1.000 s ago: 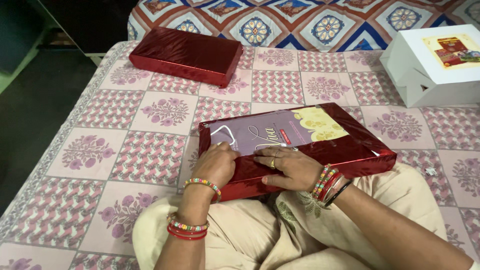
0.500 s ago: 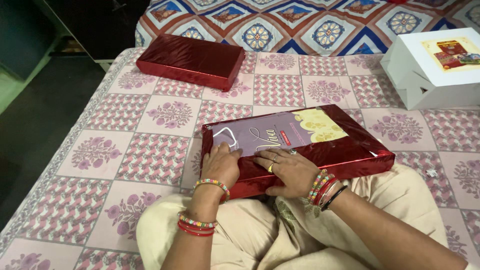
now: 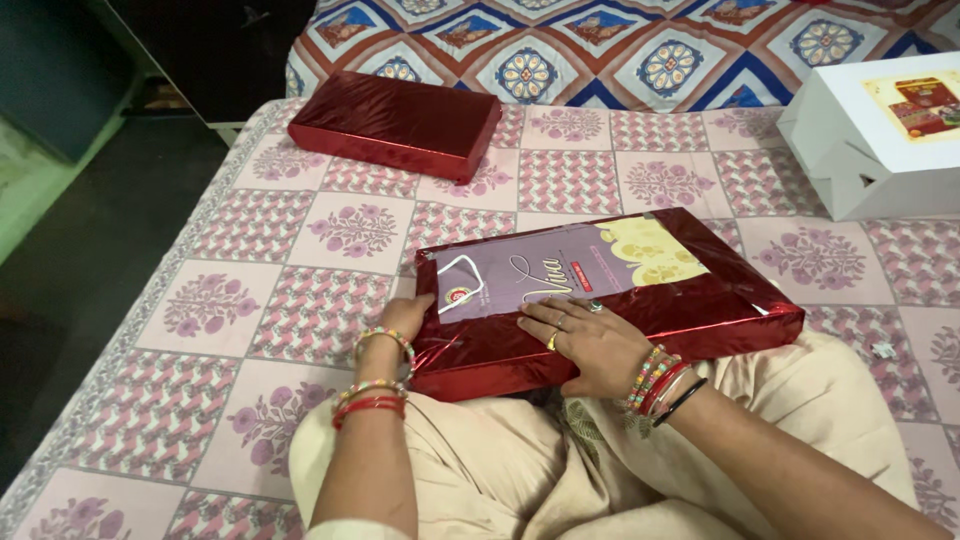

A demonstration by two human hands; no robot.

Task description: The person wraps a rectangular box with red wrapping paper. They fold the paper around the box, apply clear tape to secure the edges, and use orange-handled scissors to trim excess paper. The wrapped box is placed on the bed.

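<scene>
Head view: two red-wrapped boxes (image 3: 600, 300) (image 3: 395, 123), one white box (image 3: 880, 135); flat open fingers (image 3: 545, 315) press the nearer.

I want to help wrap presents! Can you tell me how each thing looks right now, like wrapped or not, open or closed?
Near box: half wrapped in red foil, purple top still showing.
Far box: fully wrapped in red foil.
White box: closed, unwrapped.
Left hand: at the near box's left end.
Right hand: flat, pressing the foil down.
</scene>
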